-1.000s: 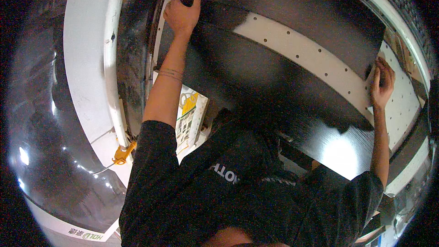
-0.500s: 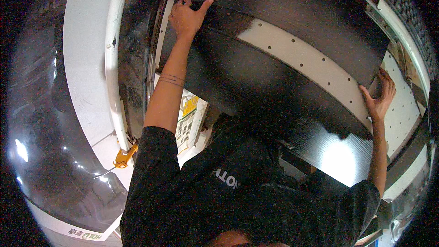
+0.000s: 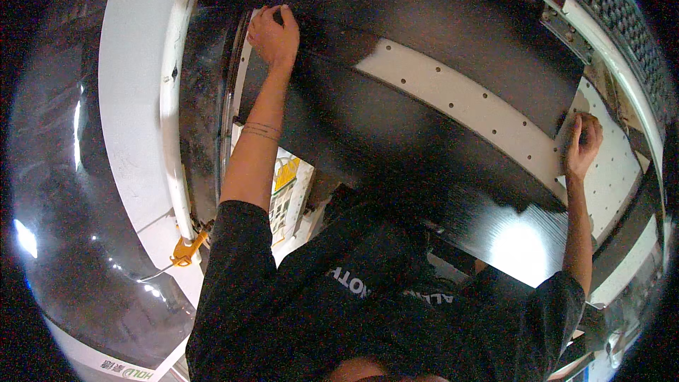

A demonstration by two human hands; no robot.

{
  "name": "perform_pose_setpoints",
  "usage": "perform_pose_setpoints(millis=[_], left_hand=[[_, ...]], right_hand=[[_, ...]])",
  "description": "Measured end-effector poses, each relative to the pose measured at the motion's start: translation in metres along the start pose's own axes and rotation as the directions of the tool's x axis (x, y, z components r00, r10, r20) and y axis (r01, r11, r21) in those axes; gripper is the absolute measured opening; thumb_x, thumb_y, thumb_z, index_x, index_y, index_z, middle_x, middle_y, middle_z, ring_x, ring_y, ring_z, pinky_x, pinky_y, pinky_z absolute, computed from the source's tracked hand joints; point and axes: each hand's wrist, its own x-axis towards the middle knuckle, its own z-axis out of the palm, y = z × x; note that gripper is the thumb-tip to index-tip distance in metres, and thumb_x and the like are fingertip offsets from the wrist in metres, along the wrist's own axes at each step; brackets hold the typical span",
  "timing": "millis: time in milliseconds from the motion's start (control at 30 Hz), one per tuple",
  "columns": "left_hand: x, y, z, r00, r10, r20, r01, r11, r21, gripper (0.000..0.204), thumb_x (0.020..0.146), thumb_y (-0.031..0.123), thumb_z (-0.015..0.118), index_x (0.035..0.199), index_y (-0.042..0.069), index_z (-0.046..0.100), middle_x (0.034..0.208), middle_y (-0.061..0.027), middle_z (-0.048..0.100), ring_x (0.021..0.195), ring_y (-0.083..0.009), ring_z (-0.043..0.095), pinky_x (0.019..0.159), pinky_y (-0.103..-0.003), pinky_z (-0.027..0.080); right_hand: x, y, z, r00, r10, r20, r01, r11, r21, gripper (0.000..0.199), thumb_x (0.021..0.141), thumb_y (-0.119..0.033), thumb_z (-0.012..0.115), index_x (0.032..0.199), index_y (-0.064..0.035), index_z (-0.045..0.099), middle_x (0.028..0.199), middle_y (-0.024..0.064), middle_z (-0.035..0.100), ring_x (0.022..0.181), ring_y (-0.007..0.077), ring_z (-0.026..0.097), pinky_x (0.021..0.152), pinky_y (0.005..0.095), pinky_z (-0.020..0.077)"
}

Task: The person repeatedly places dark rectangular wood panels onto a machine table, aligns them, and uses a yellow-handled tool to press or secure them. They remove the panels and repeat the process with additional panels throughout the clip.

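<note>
- Dark brown-black, flat, wood-grained far panel (image 3: 438, 21) lies across the upper middle of the head view, well out in front of the person.
- Dark, flat, wood-grained near panel (image 3: 396, 127) lies closer to the person's black short-sleeved shirt (image 3: 283, 325), with a bright white reflection (image 3: 520, 244) toward its right end.
- White, flat, perforated surface (image 3: 608, 163) shows at the right and as a band between the panels; it seems to support both, the gap leaving it bare.
- White, round rail (image 3: 170, 64) runs up the left side; its bend probably comes from the lens.
- Left hand (image 3: 276, 39), bare, is at the panels' left end, fingers bent, thumb apart from them. Whether it clamps an edge or merely rests there, I cannot tell.
- Right hand (image 3: 583, 145), bare, is just beside the far panel's right edge, fingers curled; contact cannot be told. Arms this wide probably serve to reach both ends at once.
- Orange-handled tool (image 3: 185, 251) with a thin grey nozzle sits by the rail's lower end, perhaps kept there to be handy yet off the panels.
- Small, round, dark holes (image 3: 451, 105) dot the white surface.
</note>
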Motion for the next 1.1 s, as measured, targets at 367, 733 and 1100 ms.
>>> perform_pose_setpoints(millis=[367, 733, 1100], left_hand=[[-0.004, 0.01, -0.025, 0.983, -0.072, -0.169, 0.041, 0.983, -0.179, 0.031, 0.098, 0.035, 0.059, 0.11, 0.011, 0.074, 0.121, -0.0127, 0.071, 0.117, -0.0351, 0.06, 0.101, -0.052, 0.041], [-0.076, 0.061, -0.136, 0.932, 0.142, -0.334, -0.318, 0.763, -0.563, 0.02, 0.094, 0.006, 0.065, 0.114, 0.008, 0.067, 0.116, -0.0075, 0.071, 0.112, -0.0287, 0.062, 0.105, -0.045, 0.04], [-0.122, -0.044, -0.353, 0.871, -0.002, -0.491, 0.023, 0.999, 0.035, 0.036, 0.096, 0.023, 0.063, 0.126, 0.004, 0.063, 0.124, -0.0117, 0.065, 0.12, -0.0308, 0.058, 0.119, -0.054, 0.026]], right_hand=[[0.002, 0.001, 0.01, 0.996, -0.063, -0.061, 0.058, 0.995, -0.087, 0.031, 0.101, -0.021, 0.064, 0.083, 0.0041, 0.063, 0.076, 0.0147, 0.059, 0.072, 0.0297, 0.054, 0.08, 0.0415, 0.0427], [0.003, 0.0, 0.02, 0.998, -0.016, -0.055, 0.004, 0.974, -0.227, 0.028, 0.093, -0.024, 0.069, 0.075, -0.0022, 0.068, 0.076, 0.0122, 0.068, 0.081, 0.0337, 0.062, 0.086, 0.0466, 0.0427], [0.001, -0.019, 0.021, 0.99, -0.026, -0.136, -0.006, 0.973, -0.229, 0.041, 0.098, -0.031, 0.061, 0.069, -0.0024, 0.064, 0.072, 0.016, 0.064, 0.079, 0.0362, 0.057, 0.084, 0.0499, 0.0393]])
